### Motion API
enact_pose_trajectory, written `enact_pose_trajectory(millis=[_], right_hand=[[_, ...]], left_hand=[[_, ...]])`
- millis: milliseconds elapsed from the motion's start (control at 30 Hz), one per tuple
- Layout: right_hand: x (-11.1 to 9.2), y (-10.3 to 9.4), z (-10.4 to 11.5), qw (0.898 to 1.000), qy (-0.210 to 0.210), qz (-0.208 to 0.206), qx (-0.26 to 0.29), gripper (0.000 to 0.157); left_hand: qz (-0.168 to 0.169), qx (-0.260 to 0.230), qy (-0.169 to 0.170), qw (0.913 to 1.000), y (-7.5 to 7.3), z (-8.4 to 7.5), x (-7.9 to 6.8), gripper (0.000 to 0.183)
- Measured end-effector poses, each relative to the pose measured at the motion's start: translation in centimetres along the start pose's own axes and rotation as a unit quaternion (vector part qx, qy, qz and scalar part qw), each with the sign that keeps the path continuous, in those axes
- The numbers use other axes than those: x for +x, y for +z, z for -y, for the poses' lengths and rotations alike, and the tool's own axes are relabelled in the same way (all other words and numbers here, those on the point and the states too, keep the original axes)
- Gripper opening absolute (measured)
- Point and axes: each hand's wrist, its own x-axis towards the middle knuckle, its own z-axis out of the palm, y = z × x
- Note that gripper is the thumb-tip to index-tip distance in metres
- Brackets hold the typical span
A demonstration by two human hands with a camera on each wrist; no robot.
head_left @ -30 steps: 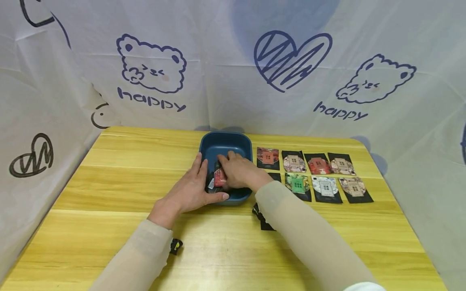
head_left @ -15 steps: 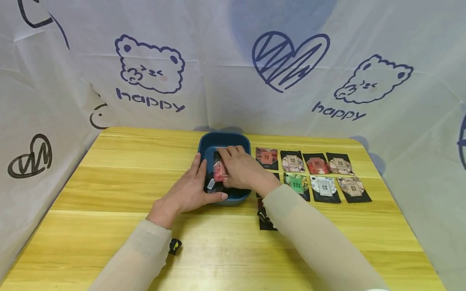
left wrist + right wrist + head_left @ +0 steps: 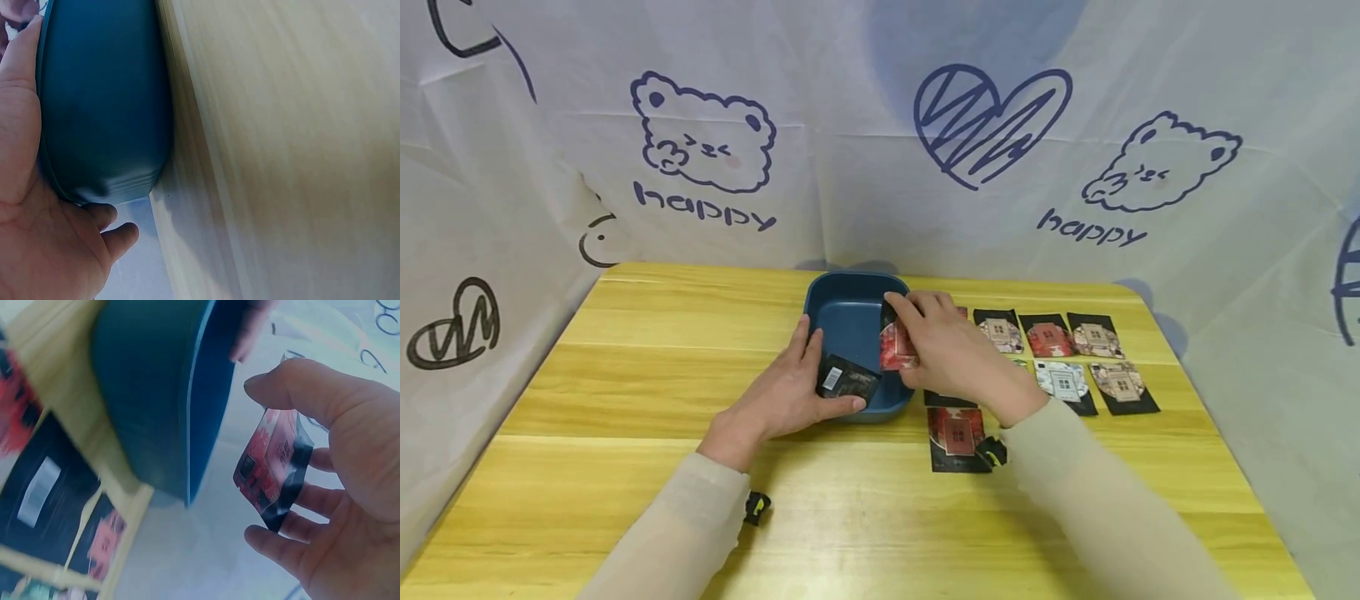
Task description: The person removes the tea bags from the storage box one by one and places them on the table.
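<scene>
My left hand (image 3: pixel 778 392) lies against the near left corner of a blue plastic box (image 3: pixel 846 321), fingers stretched along its left side and thumb along the front rim. In the left wrist view the palm and thumb sit at the box's edge. Between thumb and fingers, my right hand (image 3: pixel 958 346) pinches a red-and-black sachet (image 3: pixel 893 346) over the box's right rim. The right wrist view shows this sachet (image 3: pixel 275 459) bent slightly in the grip. Inside the box lies a black sachet (image 3: pixel 850 382) with a white barcode label, partly covered by the left thumb.
Flat sachets (image 3: pixel 1063 383) lie in rows right of the box, some hidden behind my right hand. A red-and-black sachet (image 3: pixel 957 435) lies nearer, with a small crumpled black-and-yellow piece (image 3: pixel 992 452) on its corner. A similar piece (image 3: pixel 757 507) is beside the left sleeve.
My right hand has lifted the red-and-black sachet and moved it right, from inside the box to its right rim. The barcoded sachet is now more exposed. My left hand stays at the box.
</scene>
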Motion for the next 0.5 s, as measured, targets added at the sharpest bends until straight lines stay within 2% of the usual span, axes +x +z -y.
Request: enact_pose_trajectory(millis=[233,333,500], right_hand=[[-4.0,-0.6,-2.9,0.999,0.03,-0.003,0.029,0.101],[-5.6,-0.4,-4.2,0.999,0.036,-0.002,0.032,0.104],[-8.2,0.3,-6.0,0.999,0.041,0.008,0.022,0.101]], left_hand=[[-0.004,0.002,-0.002,1.0,0.0,0.0,0.0,0.135],[-0.003,0.005,-0.003,1.0,-0.1,-0.1,0.0,0.135],[-0.001,0.005,-0.004,1.0,0.0,-0.3,0.1,0.135]])
